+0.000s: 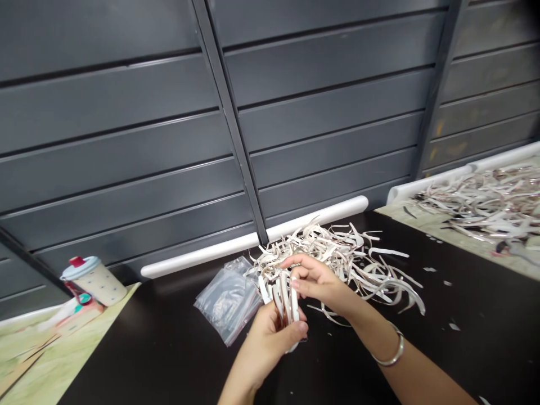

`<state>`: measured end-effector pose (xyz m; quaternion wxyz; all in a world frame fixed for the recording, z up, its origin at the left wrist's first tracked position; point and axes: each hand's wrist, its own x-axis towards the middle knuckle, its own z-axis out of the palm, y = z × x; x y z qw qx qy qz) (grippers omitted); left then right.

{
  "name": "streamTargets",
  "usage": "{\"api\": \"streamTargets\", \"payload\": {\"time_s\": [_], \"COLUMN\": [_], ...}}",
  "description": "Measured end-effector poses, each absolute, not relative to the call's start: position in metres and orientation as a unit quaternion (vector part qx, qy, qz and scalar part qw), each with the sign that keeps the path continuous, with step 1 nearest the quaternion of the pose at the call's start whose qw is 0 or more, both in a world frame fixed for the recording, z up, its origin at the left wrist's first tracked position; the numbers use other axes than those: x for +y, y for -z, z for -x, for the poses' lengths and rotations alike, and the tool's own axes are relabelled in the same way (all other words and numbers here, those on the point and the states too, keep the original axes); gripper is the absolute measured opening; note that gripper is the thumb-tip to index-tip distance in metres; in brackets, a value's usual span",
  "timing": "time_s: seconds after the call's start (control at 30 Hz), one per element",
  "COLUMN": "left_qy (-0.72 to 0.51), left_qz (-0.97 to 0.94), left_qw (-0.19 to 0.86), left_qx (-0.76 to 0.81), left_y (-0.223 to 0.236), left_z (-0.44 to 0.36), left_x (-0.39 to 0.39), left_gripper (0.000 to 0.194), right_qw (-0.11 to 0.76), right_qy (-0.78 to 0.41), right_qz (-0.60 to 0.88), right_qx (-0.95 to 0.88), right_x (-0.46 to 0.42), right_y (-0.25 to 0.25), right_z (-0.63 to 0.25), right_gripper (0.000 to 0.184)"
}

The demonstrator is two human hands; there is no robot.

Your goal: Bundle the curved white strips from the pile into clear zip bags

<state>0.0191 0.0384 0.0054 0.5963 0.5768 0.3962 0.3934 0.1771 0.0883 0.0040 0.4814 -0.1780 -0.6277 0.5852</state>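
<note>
Wall: a dark grey ribbed metal panel wall (329, 112) with slanted dark uprights fills the back of the scene.

Table: a matte black work table (472, 315) runs across the middle, with a white rounded rail (253, 242) along its far edge.

Left side: a pale green printed mat (34, 354) lies on the table's left end. A white dotted cup with a pale blue lid (95, 281) stands upright on it, a red tab on top.

Right side: a printed beige mat (476, 247) holds a wide heap of shiny white strips (485, 205).

Main pile: a tangled heap of curled off-white strips (337, 253) sits on the black table, right behind the hands.

Bags: a stack of clear plastic bags (228, 298) lies flat just left of the pile, touching its edge.

Left hand: the left hand (270, 343) is closed around a small bundle of white strips (284, 301), gripping it from below.

Right hand: the right hand (320, 281) is curled over the top of the same bundle, fingers pinching it. A silver bangle (390, 350) sits on that wrist.

Scraps: small white paper-like scraps (454, 326) are scattered on the black table.
</note>
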Motion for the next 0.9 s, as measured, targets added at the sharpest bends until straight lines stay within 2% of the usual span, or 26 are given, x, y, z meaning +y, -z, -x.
{"api": "streamTargets", "payload": {"time_s": [0.1,0.3,0.57,0.67,0.77,0.9], "left_qy": [-0.403,-0.426,-0.404,-0.384,-0.373,-0.383], "left_qz": [-0.587,-0.596,-0.678,-0.714,-0.726,-0.72], "left_qw": [0.566,0.509,0.352,0.302,0.286,0.28], "left_qx": [0.415,0.452,0.502,0.502,0.502,0.506], "left_y": [-0.004,-0.002,-0.005,-0.006,-0.005,-0.004], "left_z": [-0.02,-0.019,-0.018,-0.019,-0.02,-0.021], "left_x": [0.038,0.038,0.036,0.035,0.034,0.035], "left_gripper": [0.031,0.031,0.025,0.024,0.025,0.028], "right_qw": [0.505,0.537,0.531,0.517,0.5,0.512], "right_qy": [-0.548,-0.463,-0.178,-0.117,-0.089,-0.116], "right_qz": [0.219,0.292,0.345,0.337,0.348,0.365], "right_qx": [-0.63,-0.643,-0.753,-0.778,-0.788,-0.769], "right_x": [0.091,0.089,0.076,0.073,0.074,0.078], "right_y": [-0.002,-0.005,-0.018,-0.018,-0.016,-0.015], "right_z": [-0.175,-0.177,-0.186,-0.184,-0.183,-0.186], "right_gripper": [0.023,0.024,0.007,0.012,0.019,0.019]}}
